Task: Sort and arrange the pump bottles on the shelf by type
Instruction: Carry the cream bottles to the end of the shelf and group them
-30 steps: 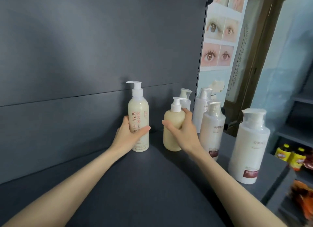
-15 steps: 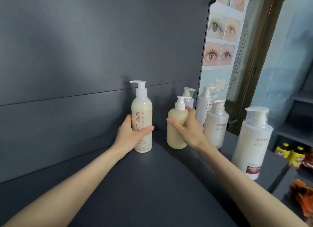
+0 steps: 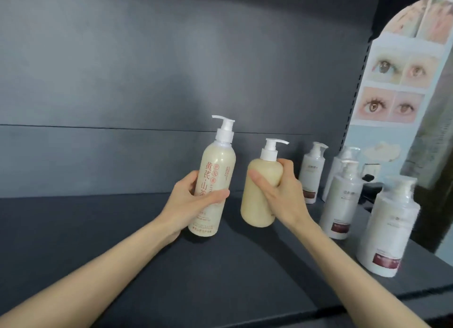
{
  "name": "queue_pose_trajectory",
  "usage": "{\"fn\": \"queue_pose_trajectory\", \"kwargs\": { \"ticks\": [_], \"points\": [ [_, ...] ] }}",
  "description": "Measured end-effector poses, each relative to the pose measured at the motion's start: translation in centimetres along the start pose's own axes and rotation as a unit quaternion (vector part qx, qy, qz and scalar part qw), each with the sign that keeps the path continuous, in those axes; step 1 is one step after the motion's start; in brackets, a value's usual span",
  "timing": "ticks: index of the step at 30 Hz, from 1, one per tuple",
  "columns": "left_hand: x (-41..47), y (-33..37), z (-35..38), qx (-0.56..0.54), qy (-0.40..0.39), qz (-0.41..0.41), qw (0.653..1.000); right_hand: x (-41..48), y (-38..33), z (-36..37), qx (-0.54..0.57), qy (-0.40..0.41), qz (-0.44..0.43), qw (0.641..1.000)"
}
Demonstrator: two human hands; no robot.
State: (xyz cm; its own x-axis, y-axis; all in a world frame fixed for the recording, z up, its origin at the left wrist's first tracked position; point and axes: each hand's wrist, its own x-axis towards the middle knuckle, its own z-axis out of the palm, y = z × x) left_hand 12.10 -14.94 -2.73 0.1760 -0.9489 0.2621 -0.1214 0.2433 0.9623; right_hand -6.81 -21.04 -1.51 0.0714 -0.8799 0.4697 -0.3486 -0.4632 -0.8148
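Tall cream plastic pump bottle with red writing (image 3: 213, 180) is in the left hand (image 3: 193, 200), whose grip is closed round its middle. It is almost straight up, with its top leaning a little to the right and its spout pointing left. Just beside it, the shorter plain cream pump bottle (image 3: 259, 195) is in the right hand (image 3: 282, 193), grip closed round its upper part. It leans the same way, spout pointing right. Both are over the dark grey shelf (image 3: 220, 278). Four white pump bottles (image 3: 343, 200) stand upright further right.

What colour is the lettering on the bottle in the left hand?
Orange-red, printed on the taller cream bottle; the head view shows it best.
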Motion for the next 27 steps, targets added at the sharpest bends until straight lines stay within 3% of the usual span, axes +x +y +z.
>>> {"fn": "queue_pose_trajectory", "kwargs": {
  "ticks": [9, 17, 27],
  "points": [
    [-14.1, 3.0, -7.9, 0.033, 0.184, -0.011, 0.982, -6.5, -7.6, 7.1, 0.085, -0.116, -0.046, 0.989],
    [-24.6, 5.7, -17.5, 0.051, 0.319, 0.016, 0.946, -13.1, -17.7, 16.0, 0.177, -0.236, -0.091, 0.951],
    [-40.3, 7.3, -32.6, 0.103, 0.411, 0.014, 0.906, -27.1, -29.6, 29.8, 0.233, -0.346, -0.122, 0.901]
  ]
}}
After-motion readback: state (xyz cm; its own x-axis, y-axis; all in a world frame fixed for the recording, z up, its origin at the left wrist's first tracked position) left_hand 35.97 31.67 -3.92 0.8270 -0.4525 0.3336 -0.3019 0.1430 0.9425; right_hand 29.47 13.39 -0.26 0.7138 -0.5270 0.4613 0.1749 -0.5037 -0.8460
